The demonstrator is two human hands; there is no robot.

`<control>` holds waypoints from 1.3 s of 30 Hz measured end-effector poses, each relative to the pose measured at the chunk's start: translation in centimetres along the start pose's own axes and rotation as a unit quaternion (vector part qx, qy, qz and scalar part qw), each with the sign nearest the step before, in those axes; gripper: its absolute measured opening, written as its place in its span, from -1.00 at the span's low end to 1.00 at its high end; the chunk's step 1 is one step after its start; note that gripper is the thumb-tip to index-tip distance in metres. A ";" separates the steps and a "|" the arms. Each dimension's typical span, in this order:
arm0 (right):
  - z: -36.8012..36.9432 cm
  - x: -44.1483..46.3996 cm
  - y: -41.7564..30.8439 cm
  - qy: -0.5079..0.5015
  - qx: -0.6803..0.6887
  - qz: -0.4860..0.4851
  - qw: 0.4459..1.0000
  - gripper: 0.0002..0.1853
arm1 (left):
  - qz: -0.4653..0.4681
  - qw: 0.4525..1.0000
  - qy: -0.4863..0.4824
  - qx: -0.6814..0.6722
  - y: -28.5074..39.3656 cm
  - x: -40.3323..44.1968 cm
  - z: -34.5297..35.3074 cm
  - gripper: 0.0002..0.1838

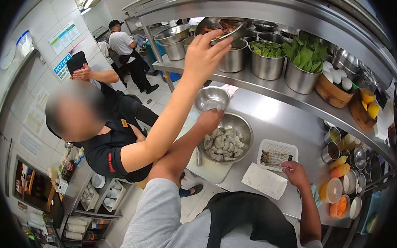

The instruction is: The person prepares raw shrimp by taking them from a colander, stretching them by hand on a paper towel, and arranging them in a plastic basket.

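My left hand (211, 121) is over the near-left rim of a steel bowl (248, 141) of pale peeled shrimp (223, 144), fingers pressed together; what they hold, if anything, is too small to name. Beyond it stands a smaller steel bowl (211, 98). My right hand (293, 172) is beside a white basket (277, 148) with dark shrimp (275, 158) in it, its fingertips pinched on something I cannot make out. A white tray (264, 181) lies left of that hand. Under the big bowl is a pale cutting board (211, 170).
A co-worker's arm (176, 111) reaches across my left arm to a tilted bowl (221, 27) on the steel shelf (267, 79). Pots of greens (308, 52) and eggs (338, 75) stand there. Containers (332, 190) crowd the right side.
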State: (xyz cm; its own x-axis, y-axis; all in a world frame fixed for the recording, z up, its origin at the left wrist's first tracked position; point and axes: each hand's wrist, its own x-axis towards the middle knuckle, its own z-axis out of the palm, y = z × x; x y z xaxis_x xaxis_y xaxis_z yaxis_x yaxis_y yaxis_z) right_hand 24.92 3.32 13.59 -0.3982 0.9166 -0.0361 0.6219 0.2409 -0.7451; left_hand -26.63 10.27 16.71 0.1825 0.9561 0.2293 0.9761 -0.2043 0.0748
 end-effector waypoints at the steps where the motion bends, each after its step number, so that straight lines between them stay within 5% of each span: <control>1: 0.0 0.0 0.1 0.002 0.000 -0.006 1.000 -0.69 | -0.009 1.000 0.005 -0.006 0.1 -0.1 -0.2 -0.76; 9: 0.0 -0.6 0.1 0.009 0.009 -0.006 1.000 -0.68 | -0.029 0.996 0.087 -0.013 1.0 -0.6 -2.1 -0.71; 15: 1.8 -1.2 1.5 0.005 0.027 -0.001 1.000 -0.63 | -0.024 0.977 0.160 -0.137 6.0 -2.2 -5.6 -0.79; 21: 3.4 -0.4 -1.2 -0.034 0.218 -0.003 0.975 -0.31 | -0.032 0.949 0.160 -0.269 15.2 -3.5 -11.8 -0.80; 24: 4.1 -0.6 -4.3 -0.076 0.410 -0.013 0.909 -0.20 | -0.003 0.917 0.142 -0.374 19.1 -4.6 -9.4 -0.84; 27: 5.7 -1.6 -4.1 -0.127 0.604 0.055 0.785 -0.19 | 0.010 0.870 0.073 -0.487 22.9 -7.2 -4.4 -0.84; 28: 5.6 -2.2 -4.5 -0.122 0.609 0.074 0.780 -0.36 | -0.012 0.868 0.040 -0.495 23.4 -8.5 -3.2 -0.83; 33: 6.7 -5.3 0.9 -0.088 0.298 0.128 0.942 -0.63 | -0.078 0.791 -0.077 -0.602 27.6 -11.4 4.2 -0.74; 35: 7.7 -4.5 2.5 -0.067 0.109 0.101 0.987 -0.60 | -0.055 0.820 -0.121 -0.557 27.2 -11.7 7.3 -0.70; 36: 8.9 -4.7 4.2 -0.001 0.004 -0.002 1.000 -0.59 | -0.034 0.837 -0.118 -0.534 27.1 -11.9 9.8 -0.69; 39: 9.8 -4.6 5.3 0.002 -0.103 -0.027 0.994 -0.61 | -0.005 0.877 -0.119 -0.465 28.0 -11.6 14.1 -0.70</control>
State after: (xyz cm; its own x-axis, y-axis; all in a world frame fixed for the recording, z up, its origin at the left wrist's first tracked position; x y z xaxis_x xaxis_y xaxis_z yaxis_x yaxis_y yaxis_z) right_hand 23.42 -2.72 3.25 -0.4328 0.9015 0.0031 0.7247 0.3500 -0.5935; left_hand 0.21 -3.62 2.48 0.3019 0.9531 0.0220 0.4793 -0.1717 0.8607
